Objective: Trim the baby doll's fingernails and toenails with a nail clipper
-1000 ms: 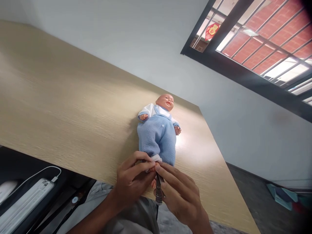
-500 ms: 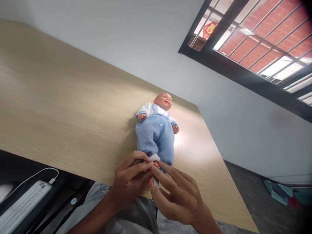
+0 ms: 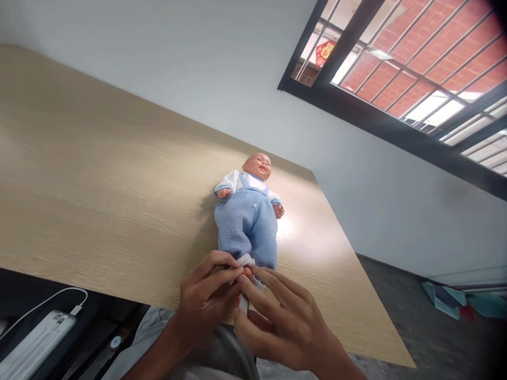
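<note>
A baby doll (image 3: 247, 224) in a blue fleece suit and white shirt lies on its back on the wooden table (image 3: 99, 184), feet toward me. My left hand (image 3: 202, 303) is closed, pinching the doll's small foot (image 3: 247, 271) at the white trouser cuff. Close against it, my right hand (image 3: 281, 327) is closed on a small metal tool (image 3: 243, 304) that looks like a nail clipper, its tip at the foot. Most of the tool is hidden by my fingers.
A white power bank with a plugged-in cable (image 3: 35, 343) lies below the table's near edge at the lower left. A barred window (image 3: 396, 79) is at the upper right. Teal and red items (image 3: 447, 298) lie on the dark floor at the right.
My right hand has turned and closed further round the tool, so less of it shows. The view has drifted, shifting the doll slightly left. Both hands stay at the foot.
</note>
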